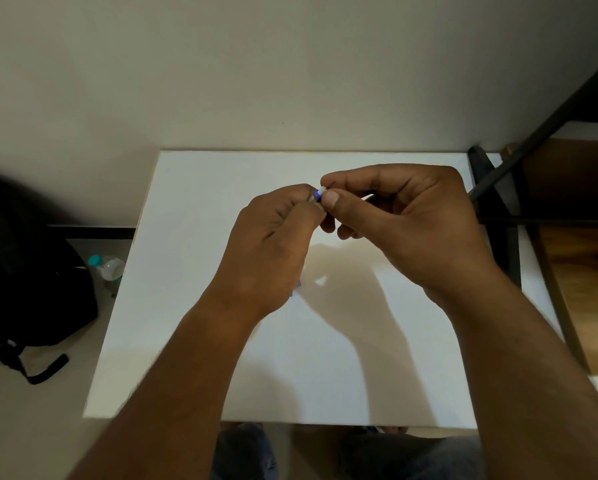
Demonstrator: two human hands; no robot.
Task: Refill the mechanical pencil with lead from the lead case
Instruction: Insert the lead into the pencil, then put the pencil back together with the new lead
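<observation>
Both hands are raised over the white table with their fingertips meeting. Between the fingertips shows a short blue and white end of the mechanical pencil. My left hand is closed around it from the left, and most of the pencil is hidden. My right hand pinches the white end between thumb and forefinger. Behind the right-hand fingers a thin pale sliver sticks out; I cannot tell what it is. A small blue thing, perhaps the lead case, peeks out under my left wrist on the table.
A black backpack lies on the floor to the left, with a clear bottle with a teal cap beside it. A black metal frame and a wooden surface stand at the right. The wall is behind the table.
</observation>
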